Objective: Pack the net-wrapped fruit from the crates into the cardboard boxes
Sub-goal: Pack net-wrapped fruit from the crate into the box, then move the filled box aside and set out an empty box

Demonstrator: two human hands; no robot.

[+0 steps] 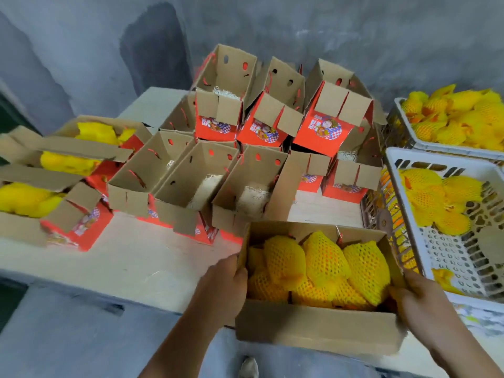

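A cardboard box point(313, 331) full of yellow net-wrapped fruit point(321, 266) sits at the table's near edge, right in front of me. My left hand point(226, 279) grips its left wall, thumb over the rim. My right hand point(420, 298) grips its right wall, fingers curled at the corner. A white crate point(461, 263) at the right holds a few wrapped fruit point(439, 200). Behind it, another crate point(403, 132) is heaped with wrapped fruit point(458, 115).
Several open red-and-brown boxes point(191, 181) with straw padding stand on the table point(131, 257) behind the held box, some stacked at the back point(272, 115). Three filled boxes point(68, 159) lie at the left. A grey wall rises behind. My foot point(249, 366) shows below.
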